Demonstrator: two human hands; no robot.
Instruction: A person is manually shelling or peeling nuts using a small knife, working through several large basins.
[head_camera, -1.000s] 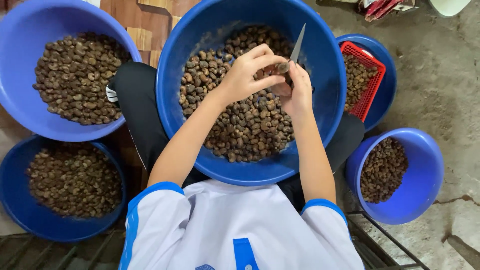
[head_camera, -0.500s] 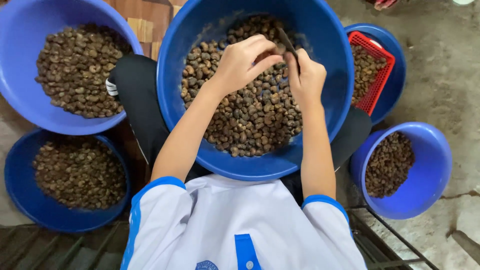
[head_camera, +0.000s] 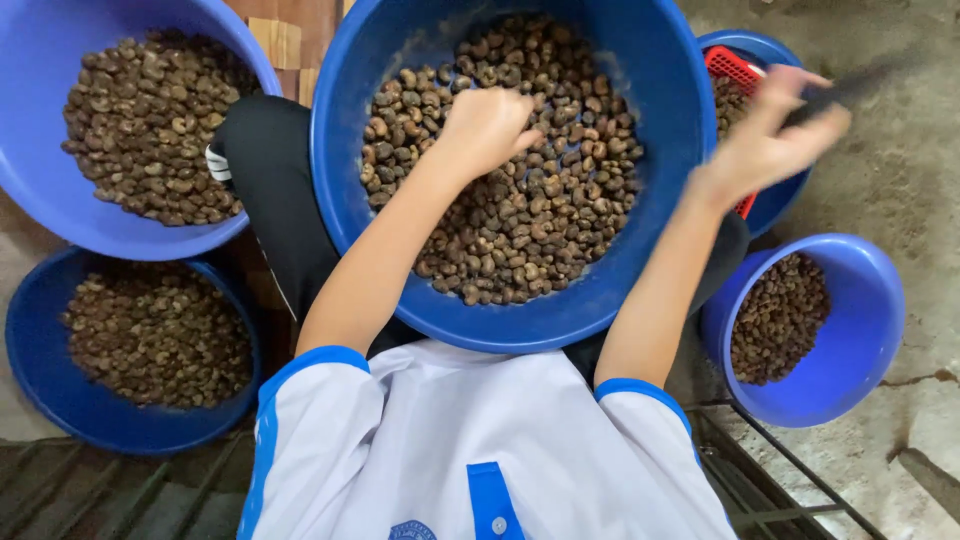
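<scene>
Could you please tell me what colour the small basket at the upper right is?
The basket is red, seen in the head view.

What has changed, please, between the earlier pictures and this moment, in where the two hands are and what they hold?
The right hand has swung out of the big blue basin to the right, over the basin with the red basket, the knife blurred in its grip. The left hand has dropped onto the nuts, fingers curled. The other basins kept their places.

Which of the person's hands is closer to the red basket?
Right. The right hand is blurred just in front of the red basket; the left hand rests on the nuts in the middle tub.
</scene>
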